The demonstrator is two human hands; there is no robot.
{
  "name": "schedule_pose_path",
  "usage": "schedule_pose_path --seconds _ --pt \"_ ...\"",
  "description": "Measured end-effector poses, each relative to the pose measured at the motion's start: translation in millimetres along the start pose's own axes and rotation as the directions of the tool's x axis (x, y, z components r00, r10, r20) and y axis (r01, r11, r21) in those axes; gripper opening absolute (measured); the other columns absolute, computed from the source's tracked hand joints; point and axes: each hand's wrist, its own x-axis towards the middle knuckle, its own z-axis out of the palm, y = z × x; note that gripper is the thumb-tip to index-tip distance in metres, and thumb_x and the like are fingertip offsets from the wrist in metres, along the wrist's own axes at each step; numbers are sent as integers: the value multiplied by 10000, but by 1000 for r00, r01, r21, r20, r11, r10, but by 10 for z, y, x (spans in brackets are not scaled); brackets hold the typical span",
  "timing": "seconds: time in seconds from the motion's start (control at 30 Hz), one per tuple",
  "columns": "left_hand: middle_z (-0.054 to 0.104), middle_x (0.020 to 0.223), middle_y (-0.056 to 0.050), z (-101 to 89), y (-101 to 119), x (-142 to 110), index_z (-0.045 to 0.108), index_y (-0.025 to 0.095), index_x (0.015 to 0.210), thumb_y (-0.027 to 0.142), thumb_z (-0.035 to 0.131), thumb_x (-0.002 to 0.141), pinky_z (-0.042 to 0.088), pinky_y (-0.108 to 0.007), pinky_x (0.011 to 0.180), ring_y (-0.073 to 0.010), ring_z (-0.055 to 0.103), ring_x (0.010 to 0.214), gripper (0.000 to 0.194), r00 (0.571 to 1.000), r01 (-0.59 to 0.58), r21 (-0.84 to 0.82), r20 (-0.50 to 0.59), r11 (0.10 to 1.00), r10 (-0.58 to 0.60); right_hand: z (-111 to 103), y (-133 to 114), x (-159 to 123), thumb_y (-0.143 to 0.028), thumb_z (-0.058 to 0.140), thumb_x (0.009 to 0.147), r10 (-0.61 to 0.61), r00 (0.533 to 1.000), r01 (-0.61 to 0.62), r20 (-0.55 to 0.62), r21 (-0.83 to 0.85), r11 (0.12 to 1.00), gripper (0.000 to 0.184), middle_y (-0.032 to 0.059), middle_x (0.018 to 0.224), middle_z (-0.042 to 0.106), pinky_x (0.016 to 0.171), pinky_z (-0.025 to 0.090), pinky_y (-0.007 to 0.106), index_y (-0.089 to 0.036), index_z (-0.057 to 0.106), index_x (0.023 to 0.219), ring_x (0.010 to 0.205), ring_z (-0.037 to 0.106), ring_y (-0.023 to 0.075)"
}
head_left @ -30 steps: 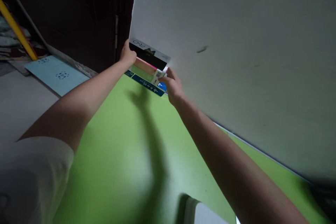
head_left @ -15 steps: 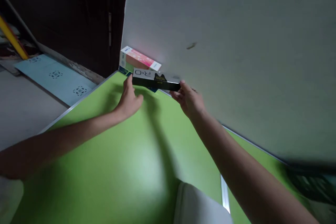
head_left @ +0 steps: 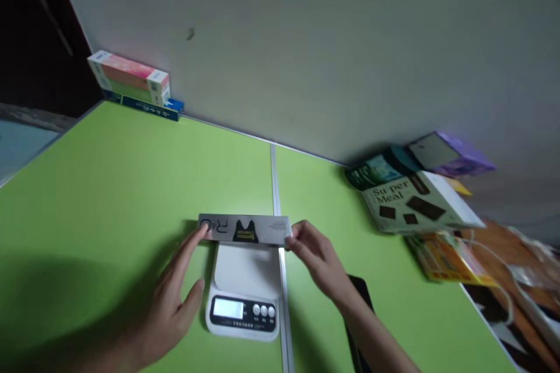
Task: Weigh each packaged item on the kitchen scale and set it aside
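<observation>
A long thin box point(head_left: 266, 230) with a silver-grey top, "R&O" lettering and a black cat-like shape lies crosswise over the back of a white digital kitchen scale point(head_left: 247, 271). Whether it rests on the plate or hovers just above is hard to tell. My right hand point(head_left: 317, 253) pinches its right end between thumb and fingers. At the left end, my left hand point(head_left: 170, 297) touches the box with its fingertips, its fingers stretched and thumb well apart. The scale's display point(head_left: 228, 308) is lit, but no reading can be made out.
Boxes, including a pink and green box point(head_left: 129, 78) on a dark blue box point(head_left: 151, 108), sit against the wall at back left. To the right lie a "Super Meal" box point(head_left: 406, 201), an orange pack point(head_left: 450, 259) and a purple pack point(head_left: 466, 154). A dark flat object point(head_left: 361, 288) is partly behind my right forearm.
The view has swung right and down to the scale. The long box has come away from the stacked boxes in the corner to above the scale, my right hand still gripping its end.
</observation>
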Motion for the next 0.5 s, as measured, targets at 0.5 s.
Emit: schedule_pose_path --seconds 0.5 --pt "139 1636 -18 -160 153 374 126 471 1505 291 500 923 520 -567 991 -380 297 1439 715 985 152 208 45 966 -164 -58 404 -391 -445 586 840 -71 996 76 -58 73 994 570 156 1395 497 938 486 445 -191 440 1329 1207 540 271"
